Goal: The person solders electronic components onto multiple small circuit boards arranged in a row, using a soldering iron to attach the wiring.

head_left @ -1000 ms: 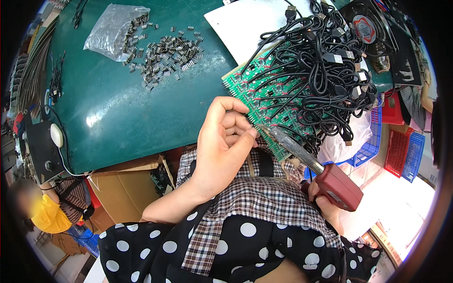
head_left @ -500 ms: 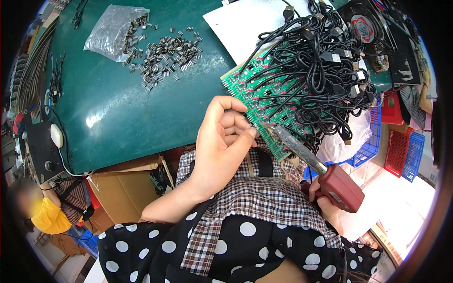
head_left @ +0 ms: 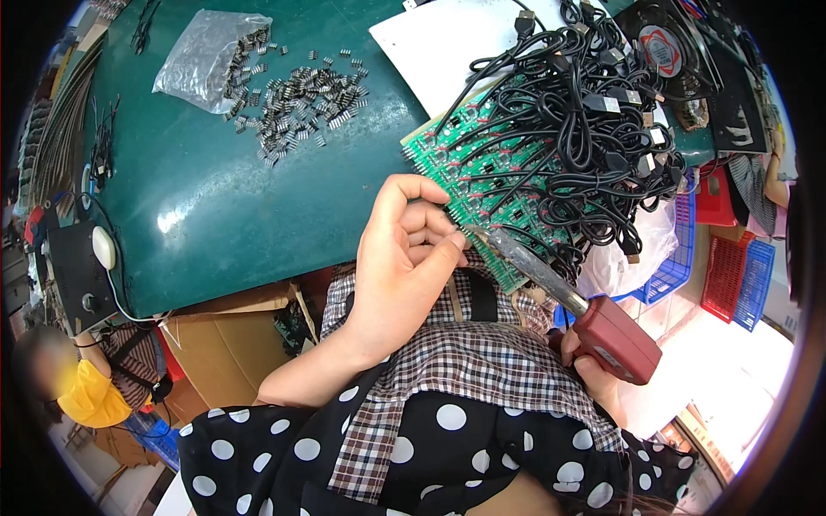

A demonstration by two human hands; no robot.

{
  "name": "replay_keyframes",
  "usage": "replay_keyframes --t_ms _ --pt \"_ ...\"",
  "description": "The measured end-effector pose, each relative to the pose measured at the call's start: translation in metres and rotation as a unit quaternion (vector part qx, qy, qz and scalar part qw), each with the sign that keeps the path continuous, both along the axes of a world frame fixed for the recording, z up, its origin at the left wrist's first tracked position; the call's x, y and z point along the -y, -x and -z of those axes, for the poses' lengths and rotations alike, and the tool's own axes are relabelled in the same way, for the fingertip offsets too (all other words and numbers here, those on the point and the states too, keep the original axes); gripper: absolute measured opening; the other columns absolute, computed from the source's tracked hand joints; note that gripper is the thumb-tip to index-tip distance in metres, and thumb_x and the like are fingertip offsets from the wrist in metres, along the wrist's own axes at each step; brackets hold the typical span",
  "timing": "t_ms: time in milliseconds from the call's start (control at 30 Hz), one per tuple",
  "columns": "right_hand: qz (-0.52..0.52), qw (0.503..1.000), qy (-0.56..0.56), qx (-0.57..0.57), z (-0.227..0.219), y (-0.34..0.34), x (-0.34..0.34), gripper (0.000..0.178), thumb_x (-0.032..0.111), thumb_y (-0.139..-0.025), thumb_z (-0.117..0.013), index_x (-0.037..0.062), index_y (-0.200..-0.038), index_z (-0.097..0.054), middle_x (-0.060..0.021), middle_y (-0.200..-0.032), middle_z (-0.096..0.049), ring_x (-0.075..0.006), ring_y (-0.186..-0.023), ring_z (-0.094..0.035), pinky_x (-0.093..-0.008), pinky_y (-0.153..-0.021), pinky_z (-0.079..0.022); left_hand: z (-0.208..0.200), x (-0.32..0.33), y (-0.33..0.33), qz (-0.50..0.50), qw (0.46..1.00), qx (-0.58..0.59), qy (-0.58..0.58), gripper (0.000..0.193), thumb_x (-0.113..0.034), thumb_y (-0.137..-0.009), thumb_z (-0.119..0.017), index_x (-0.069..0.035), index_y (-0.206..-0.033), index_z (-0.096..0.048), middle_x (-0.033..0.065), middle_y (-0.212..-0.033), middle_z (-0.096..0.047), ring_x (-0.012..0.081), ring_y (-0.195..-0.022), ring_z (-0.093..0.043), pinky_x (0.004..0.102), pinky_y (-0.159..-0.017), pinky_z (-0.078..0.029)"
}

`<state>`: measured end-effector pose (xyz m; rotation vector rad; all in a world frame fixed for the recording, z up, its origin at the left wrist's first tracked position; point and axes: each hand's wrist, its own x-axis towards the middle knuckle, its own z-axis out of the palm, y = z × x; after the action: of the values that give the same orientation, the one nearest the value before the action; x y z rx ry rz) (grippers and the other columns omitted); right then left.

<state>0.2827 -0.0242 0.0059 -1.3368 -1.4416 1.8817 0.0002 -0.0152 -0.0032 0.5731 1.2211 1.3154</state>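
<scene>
My right hand (head_left: 594, 370) grips a soldering iron (head_left: 615, 340) by its dark red handle. The iron's worn grey barrel slants up and left, and its tip is at the near-left edge of a green circuit board panel (head_left: 434, 155). Right beside that tip, my left hand (head_left: 400, 258) is closed, with thumb and fingers pinched at the board's edge. What lies between those fingertips is too small and hidden to make out. Many black USB cables (head_left: 576, 129) run off the board and lie bundled over its right side.
Small black multi-pin connectors (head_left: 301, 107) lie piled on the green table (head_left: 215, 232), beside a clear plastic bag (head_left: 202, 60). A white sheet (head_left: 409, 43) lies under the board. A fan (head_left: 662, 52) stands far right. At left sits a black control box (head_left: 77, 279); a person in yellow (head_left: 90, 396) is beyond.
The soldering iron has shifted slightly left, bringing its tip closer to my left fingertips at the board's edge. My left hand has hardly moved.
</scene>
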Motion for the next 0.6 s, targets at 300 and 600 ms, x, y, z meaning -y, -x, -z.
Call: replay_keyframes --t_ms 300,600 --pt "0.012 0.994 -0.097 0.038 -0.003 0.011 0.001 0.05 0.038 -0.076 -0.065 -0.0037 -0.099 -0.05 -0.0078 -0.073 -0.052 -0.012 -0.052 -0.046 -0.0249 -0.054 -0.035 -0.003 -0.001 -0.004 -0.014 1.0 0.001 0.013 0.032 0.01 -0.078 -0.049 -0.003 -0.104 -0.037 0.0032 -0.076 -0.051 0.0072 -0.068 -0.054 0.0195 -0.063 -0.046" --pt "-0.024 0.995 -0.063 0.078 0.002 -0.001 0.004 0.032 0.013 -0.06 -0.067 -0.0004 -0.088 -0.059 -0.0074 -0.081 -0.059 -0.0175 -0.069 -0.057 -0.0266 -0.064 -0.044 -0.001 -0.001 0.0 -0.004 1.0 -0.01 0.009 0.03 0.007 -0.08 -0.051 -0.003 -0.104 -0.037 0.0051 -0.076 -0.053 0.0109 -0.07 -0.055 0.0229 -0.064 -0.049"
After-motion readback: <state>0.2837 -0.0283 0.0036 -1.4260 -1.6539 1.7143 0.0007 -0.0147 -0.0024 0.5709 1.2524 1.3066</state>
